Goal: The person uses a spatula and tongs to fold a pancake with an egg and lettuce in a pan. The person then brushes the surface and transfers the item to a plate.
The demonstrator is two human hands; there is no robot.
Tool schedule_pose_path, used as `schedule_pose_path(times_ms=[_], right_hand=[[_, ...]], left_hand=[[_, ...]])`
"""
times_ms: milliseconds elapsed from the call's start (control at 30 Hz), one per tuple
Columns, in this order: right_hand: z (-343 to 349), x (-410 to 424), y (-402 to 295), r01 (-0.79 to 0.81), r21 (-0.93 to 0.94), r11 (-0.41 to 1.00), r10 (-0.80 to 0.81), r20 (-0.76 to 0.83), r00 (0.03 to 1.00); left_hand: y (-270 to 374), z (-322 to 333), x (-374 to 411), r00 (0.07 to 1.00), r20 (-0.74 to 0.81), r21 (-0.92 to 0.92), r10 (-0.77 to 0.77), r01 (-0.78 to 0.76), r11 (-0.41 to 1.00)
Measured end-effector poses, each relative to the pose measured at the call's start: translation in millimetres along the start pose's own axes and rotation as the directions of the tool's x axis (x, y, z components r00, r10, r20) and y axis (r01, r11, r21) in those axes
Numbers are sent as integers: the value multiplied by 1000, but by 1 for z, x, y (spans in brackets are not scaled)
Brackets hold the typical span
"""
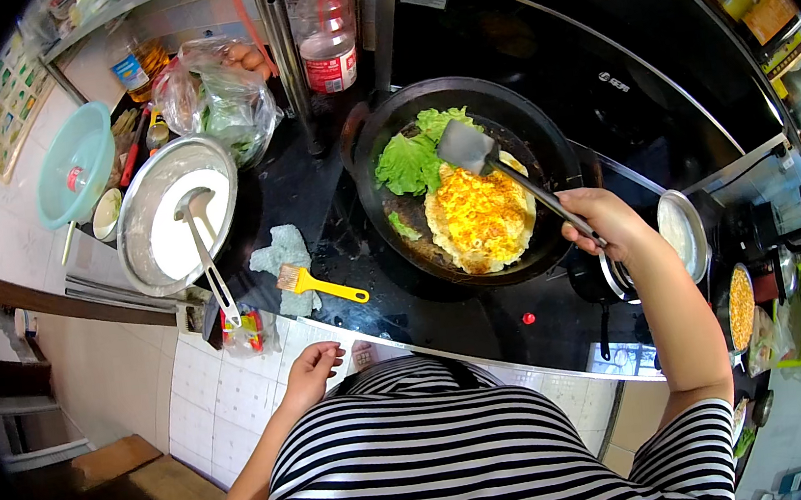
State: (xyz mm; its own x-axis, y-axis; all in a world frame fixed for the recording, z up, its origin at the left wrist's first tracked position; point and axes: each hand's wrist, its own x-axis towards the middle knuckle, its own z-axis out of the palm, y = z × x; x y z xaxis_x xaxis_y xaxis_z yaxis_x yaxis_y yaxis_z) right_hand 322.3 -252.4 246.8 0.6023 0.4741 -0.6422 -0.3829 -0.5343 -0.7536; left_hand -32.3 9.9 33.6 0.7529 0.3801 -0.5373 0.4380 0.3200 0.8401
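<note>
My right hand (608, 222) is closed around the handle of a metal spatula (467, 147). The spatula's blade lies over lettuce leaves (409, 164) and the upper edge of a flat pancake topped with egg (482, 215), in a dark round pan (377, 227) on the black stove top. A small lettuce scrap lies on the pan's left side. My left hand (319, 367) hangs in front of the counter edge with its fingers loosely bent and nothing visible in it. Beyond it, a yellow-handled basting brush (319, 284) rests partly on a grey-blue cloth (289, 244).
A metal bowl (129, 244) of white batter with a slotted ladle (205, 257) stands left, near a green plastic basin (51, 178), bagged greens (233, 113) and a plastic bottle (326, 36). At right are a small dark pot (589, 280), another metal bowl (699, 234) and a corn-coloured bowlful (742, 307).
</note>
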Motion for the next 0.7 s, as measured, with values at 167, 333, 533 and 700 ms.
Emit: schedule_pose_path(times_ms=[167,333,533,700], right_hand=[[20,20,-8,-95,45,994,92,67,993],[28,15,-10,-235,288,928,155,274,949],[35,-26,-15,11,99,995,-28,170,985],[40,-36,-4,30,0,1000,-30,146,989]], left_hand=[[3,3,4,1000,18,10,11,-11,1000],[4,5,3,1000,29,16,-2,1,1000],[2,2,-1,1000,7,10,1,-1,1000],[2,0,-3,1000,-1,-7,3,-3,1000]])
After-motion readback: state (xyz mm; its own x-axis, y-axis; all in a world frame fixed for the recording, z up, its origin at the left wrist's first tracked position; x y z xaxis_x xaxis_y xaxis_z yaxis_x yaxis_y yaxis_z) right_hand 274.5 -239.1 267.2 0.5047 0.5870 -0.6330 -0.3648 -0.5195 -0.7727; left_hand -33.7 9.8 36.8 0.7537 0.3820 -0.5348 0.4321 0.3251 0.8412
